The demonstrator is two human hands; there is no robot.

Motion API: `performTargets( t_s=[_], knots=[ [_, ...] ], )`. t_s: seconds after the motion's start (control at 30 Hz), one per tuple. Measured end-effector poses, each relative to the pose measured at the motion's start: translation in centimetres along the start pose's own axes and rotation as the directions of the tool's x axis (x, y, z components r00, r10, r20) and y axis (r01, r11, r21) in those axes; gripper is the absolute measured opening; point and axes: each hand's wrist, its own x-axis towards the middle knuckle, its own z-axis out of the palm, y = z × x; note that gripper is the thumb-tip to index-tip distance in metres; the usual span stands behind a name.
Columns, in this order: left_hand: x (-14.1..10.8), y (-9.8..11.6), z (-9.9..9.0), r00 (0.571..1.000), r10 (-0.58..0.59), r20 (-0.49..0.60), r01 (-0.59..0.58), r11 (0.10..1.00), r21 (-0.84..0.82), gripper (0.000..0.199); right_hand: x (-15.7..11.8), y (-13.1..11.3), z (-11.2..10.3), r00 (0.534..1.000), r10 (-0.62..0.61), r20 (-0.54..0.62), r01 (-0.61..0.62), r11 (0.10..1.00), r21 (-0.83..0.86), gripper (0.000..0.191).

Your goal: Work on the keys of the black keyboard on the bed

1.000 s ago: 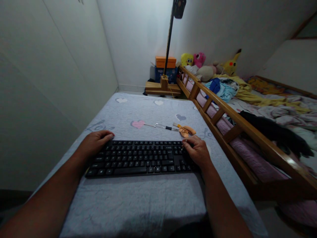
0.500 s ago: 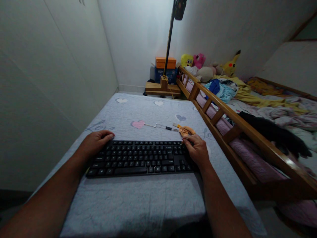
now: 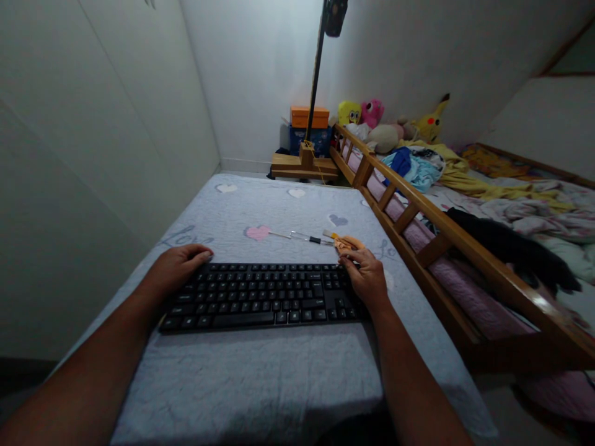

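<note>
A black keyboard (image 3: pixel 260 296) lies flat on the blue-grey quilted cover (image 3: pixel 260 378). My left hand (image 3: pixel 175 269) grips its left end, with the thumb along the top corner. At the right end, my right hand (image 3: pixel 366 277) is closed on the keyboard, fingers bent over the upper corner. Just beyond my right hand rest an orange cloth (image 3: pixel 348 243) and a brush with a yellow band (image 3: pixel 330 234). A thin tool with a black grip (image 3: pixel 315 240) and a cotton swab (image 3: pixel 279 235) lie left of the cloth.
A wooden bed rail (image 3: pixel 418 210) runs along the right side, with bedding and plush toys behind it. At the far end stand a lamp pole on a wooden base (image 3: pixel 304 163) and an orange box (image 3: pixel 309 116). A pale cabinet wall (image 3: pixel 106 124) rises on the left.
The view has shifted very slightly. Both hands stay at the ends of the keyboard, with no other clear movement.
</note>
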Motion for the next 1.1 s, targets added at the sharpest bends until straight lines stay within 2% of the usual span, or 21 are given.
performTargets(
  t_s=[0.33, 0.57, 1.1],
  knots=[
    [-0.33, 0.6, -0.03, 1.0, -0.008, -0.009, 0.008, 1.0, -0.002, 0.045, -0.05, -0.28, -0.11, 1.0, -0.016, 0.023, 0.016, 1.0, 0.009, 0.014],
    [-0.01, 0.17, 0.01, 1.0, 0.007, -0.014, -0.006, 1.0, 0.005, 0.045, 0.0, -0.45, -0.26, 0.999, -0.013, 0.03, 0.013, 1.0, 0.02, 0.013],
    [-0.22, 0.34, -0.2, 1.0, 0.002, -0.02, -0.001, 1.0, 0.018, 0.046, 0.21, -0.35, -0.16, 0.999, 0.03, -0.022, -0.03, 1.0, -0.006, 0.017]
  ],
)
